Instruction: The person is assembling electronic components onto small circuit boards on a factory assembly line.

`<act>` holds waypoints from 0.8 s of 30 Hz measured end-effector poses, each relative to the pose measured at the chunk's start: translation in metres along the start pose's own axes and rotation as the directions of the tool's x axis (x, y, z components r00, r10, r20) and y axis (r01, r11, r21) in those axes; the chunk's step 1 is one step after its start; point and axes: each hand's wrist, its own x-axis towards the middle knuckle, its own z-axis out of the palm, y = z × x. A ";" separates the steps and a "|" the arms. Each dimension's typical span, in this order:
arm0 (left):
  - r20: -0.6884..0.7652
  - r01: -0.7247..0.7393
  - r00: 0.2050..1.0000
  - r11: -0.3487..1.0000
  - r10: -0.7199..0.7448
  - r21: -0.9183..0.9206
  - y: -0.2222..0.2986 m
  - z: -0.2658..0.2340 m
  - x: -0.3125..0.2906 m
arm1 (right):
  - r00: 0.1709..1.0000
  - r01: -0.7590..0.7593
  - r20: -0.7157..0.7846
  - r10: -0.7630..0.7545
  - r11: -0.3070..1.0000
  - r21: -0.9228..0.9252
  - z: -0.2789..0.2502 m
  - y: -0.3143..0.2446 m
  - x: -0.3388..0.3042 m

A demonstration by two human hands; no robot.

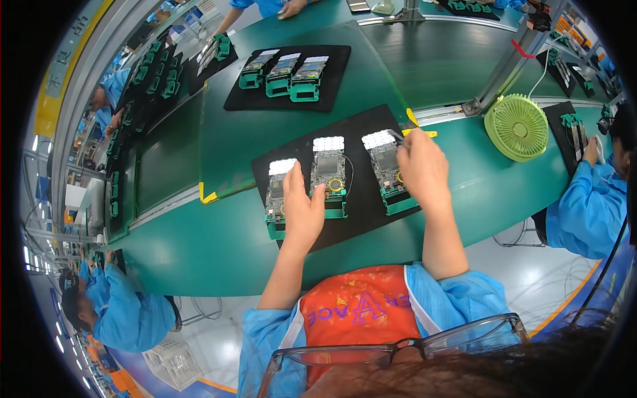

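Note:
Three circuit boards in green holders lie side by side on a black mat in front of me. My left hand rests over the left circuit board, fingers stretched out and thumb apart, partly covering it. Its thumb is near the middle circuit board, which has a thin wire along its right side. My right hand is closed at the right circuit board. From its fingers a thin dark tool, like tweezers, points at the board's white upper end. The tool's other end is hidden.
Beyond lies another black mat with three more boards in green holders. A light-green fan stands to the right, by a metal post. Co-workers in blue sit at the right and left. Yellow tape marks the green table.

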 end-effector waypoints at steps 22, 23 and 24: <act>0.279 0.411 0.909 0.552 -0.309 -0.726 -0.019 0.028 -0.010 | 0.883 -0.001 0.436 -0.176 0.926 0.376 0.027 -0.016 -0.012; 0.299 0.431 0.896 0.487 -0.328 -0.760 -0.021 0.027 -0.009 | 0.914 0.082 0.347 -0.211 0.932 0.352 0.028 -0.014 -0.013; 0.307 0.423 0.896 0.411 -0.321 -0.807 -0.023 0.025 -0.008 | 0.934 0.163 0.256 -0.250 0.934 0.319 0.028 -0.013 -0.012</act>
